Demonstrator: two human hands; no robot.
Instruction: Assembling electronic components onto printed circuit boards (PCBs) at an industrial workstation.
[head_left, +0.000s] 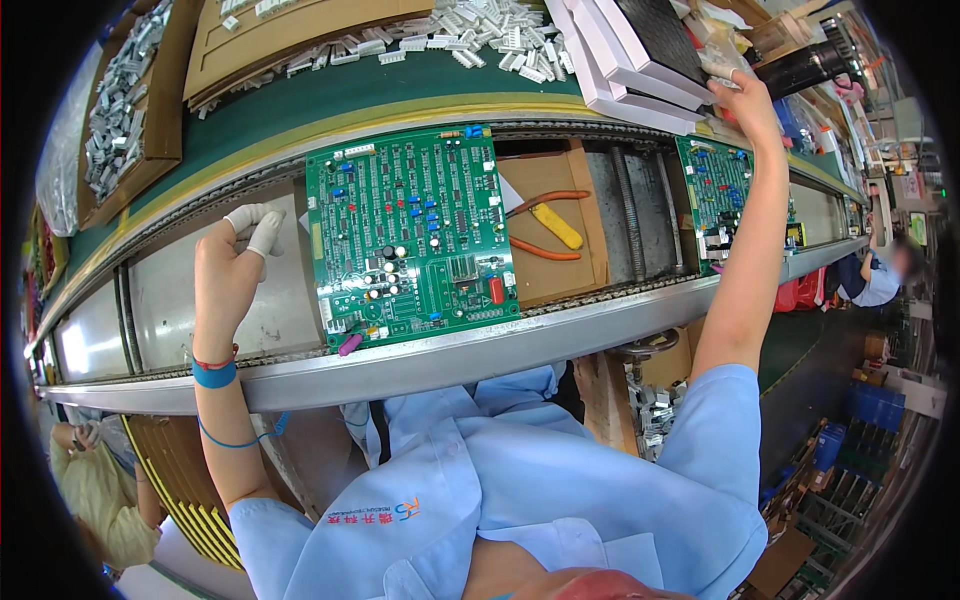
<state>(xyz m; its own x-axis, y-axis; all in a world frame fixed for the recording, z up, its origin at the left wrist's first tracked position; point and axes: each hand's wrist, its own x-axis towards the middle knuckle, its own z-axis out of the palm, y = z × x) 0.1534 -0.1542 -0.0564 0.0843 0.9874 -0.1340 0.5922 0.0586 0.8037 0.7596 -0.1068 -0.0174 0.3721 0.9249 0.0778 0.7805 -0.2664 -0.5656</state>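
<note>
The conveyor (450, 358) ran across in front of you, with the green bench (440, 92) along its far side. On it, a carton (165, 130) of grey parts stood to your left and white boxes (610, 60) were stacked to your right. The main board (405, 235) lay across the rails before you, with a second board (708, 185) farther right. Between them, a cardboard tray (592, 235) held orange-handled pliers (562, 194). Your left hand (238, 252) was beside the main board's left edge, just clear of it, fingers curled in and thumb closed toward them. Your right hand (742, 98) reached out by the white boxes, fingers bent; in that crowded spot it was hard to tell whether they gripped anything. A blue band (215, 375) circled your left wrist, white connectors (515, 40) lay heaped on the bench, and a purple part (350, 345) showed at the main board's near edge
</note>
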